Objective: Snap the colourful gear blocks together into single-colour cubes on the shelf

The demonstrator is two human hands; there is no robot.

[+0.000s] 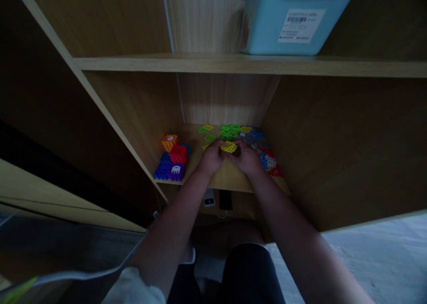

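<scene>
Both my hands reach into a low wooden shelf compartment and meet over a yellow lattice-like plastic piece (228, 147). My left hand (211, 157) grips its left side with curled fingers. My right hand (246, 158) grips its right side the same way. Behind the hands lie loose green pieces (228, 131), a yellow-green piece (206, 128) and grey and blue pieces (254, 138). To the right of my right hand are blue and red pieces (269, 163).
At the shelf's left stand built cubes: orange (169, 142), red (179, 154), blue and purple (168, 170). A light blue bin (293, 19) with a label sits on the shelf above. Two small dark devices (217, 200) lie below the shelf's front edge.
</scene>
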